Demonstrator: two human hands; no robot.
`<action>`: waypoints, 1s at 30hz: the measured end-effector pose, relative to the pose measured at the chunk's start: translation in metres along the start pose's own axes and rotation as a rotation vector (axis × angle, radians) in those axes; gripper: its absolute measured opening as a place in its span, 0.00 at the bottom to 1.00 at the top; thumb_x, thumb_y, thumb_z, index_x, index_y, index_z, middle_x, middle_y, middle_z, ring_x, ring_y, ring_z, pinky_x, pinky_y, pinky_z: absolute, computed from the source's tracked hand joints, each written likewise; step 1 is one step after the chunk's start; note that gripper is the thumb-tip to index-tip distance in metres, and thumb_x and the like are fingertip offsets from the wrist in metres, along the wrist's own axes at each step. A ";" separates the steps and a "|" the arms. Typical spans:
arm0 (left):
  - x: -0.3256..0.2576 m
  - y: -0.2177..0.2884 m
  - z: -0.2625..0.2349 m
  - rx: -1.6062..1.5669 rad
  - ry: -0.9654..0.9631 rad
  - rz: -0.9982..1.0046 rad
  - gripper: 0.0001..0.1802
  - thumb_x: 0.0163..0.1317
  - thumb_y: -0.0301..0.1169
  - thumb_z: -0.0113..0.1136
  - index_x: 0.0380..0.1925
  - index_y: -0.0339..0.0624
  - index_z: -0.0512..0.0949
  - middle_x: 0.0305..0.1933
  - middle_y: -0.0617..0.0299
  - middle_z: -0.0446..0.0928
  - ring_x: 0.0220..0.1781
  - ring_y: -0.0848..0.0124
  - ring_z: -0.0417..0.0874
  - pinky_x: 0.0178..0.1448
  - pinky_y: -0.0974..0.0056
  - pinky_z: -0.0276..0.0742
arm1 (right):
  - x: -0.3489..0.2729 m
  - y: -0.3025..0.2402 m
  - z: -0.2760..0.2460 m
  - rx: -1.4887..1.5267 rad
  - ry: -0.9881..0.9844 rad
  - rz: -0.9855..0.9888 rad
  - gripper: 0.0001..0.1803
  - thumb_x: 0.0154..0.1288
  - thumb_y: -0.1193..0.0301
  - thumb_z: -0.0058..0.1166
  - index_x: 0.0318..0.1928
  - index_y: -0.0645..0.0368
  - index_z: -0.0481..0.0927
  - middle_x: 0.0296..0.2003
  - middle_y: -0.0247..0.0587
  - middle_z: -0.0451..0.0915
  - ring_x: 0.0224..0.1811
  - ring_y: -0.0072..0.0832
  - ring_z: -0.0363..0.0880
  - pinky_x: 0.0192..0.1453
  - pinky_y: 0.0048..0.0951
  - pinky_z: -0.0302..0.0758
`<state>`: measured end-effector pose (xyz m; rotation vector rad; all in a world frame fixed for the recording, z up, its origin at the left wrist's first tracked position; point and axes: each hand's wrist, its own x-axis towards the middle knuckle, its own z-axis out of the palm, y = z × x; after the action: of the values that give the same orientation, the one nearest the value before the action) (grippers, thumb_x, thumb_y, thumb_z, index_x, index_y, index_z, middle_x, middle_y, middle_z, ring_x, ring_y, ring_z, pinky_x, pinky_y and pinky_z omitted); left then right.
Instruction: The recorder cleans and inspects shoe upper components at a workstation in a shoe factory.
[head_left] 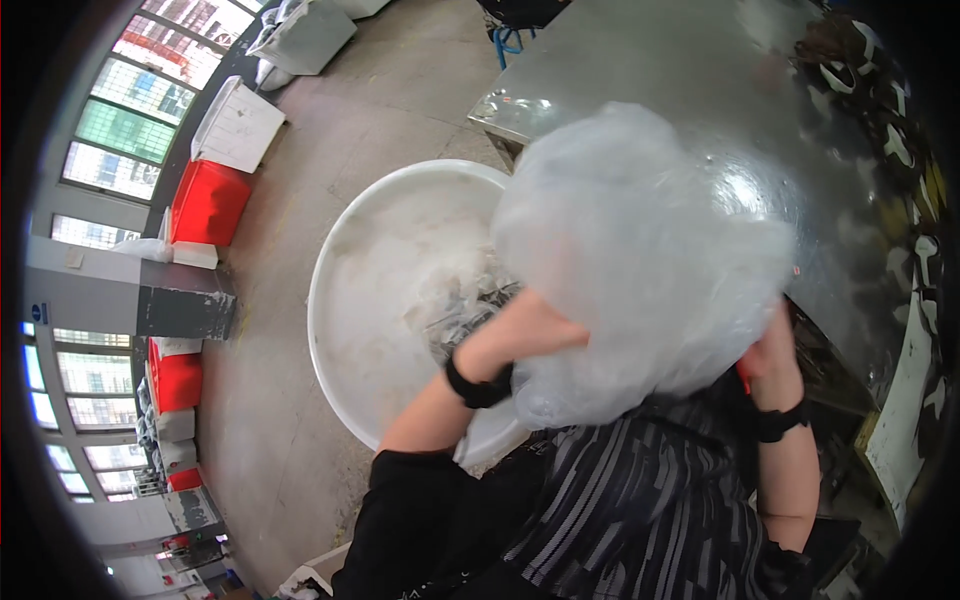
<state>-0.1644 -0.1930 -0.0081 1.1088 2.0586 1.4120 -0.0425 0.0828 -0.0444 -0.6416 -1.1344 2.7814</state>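
A large, crumpled clear plastic bag [640, 270], blurred by motion, billows up in front of me between both hands. My left hand [545, 325] is closed on its left side; the fingertips go out of sight in the plastic. At the bag's right edge, my right hand [772, 345] grips it, with most of its fingers hidden or smeared. A small red thing [743, 374] shows beside the right hand, too little of it to name. Below and left of the bag stands a round white tub [370, 260], holding a heap of small grey and whitish pieces [455, 315].
A shiny metal table [630, 60] spans the upper right, with dark and white parts [890, 130] along its far right side. White bins [238, 122] and red bins [208, 203] line the windowed wall at left. Concrete floor [270, 340] lies between the wall and tub.
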 end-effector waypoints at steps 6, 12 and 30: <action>-0.021 -0.016 0.003 -0.057 0.021 -0.066 0.25 0.53 0.35 0.64 0.49 0.33 0.73 0.42 0.59 0.78 0.45 0.70 0.77 0.48 0.66 0.73 | -0.013 0.010 0.037 -0.292 -0.017 0.314 0.20 0.65 0.71 0.48 0.56 0.66 0.69 0.51 0.42 0.75 0.51 0.29 0.75 0.54 0.29 0.72; -0.052 -0.024 0.008 -0.107 0.069 -0.163 0.25 0.54 0.35 0.64 0.49 0.33 0.73 0.42 0.60 0.78 0.44 0.70 0.77 0.47 0.66 0.73 | -0.031 -0.008 0.014 -0.635 -0.077 0.226 0.22 0.66 0.69 0.48 0.58 0.66 0.67 0.52 0.41 0.74 0.53 0.30 0.73 0.57 0.28 0.70; 0.057 0.009 0.180 -0.496 -0.732 0.069 0.24 0.55 0.37 0.62 0.48 0.34 0.74 0.41 0.61 0.78 0.42 0.72 0.76 0.45 0.67 0.73 | -0.123 0.033 -0.113 -1.735 0.635 -0.131 0.21 0.52 0.61 0.61 0.39 0.65 0.77 0.37 0.49 0.73 0.42 0.44 0.74 0.45 0.41 0.72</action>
<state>-0.0687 -0.0415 -0.0669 1.2303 1.0999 1.1975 0.1180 0.1059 -0.0961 -1.1768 -2.8024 0.6474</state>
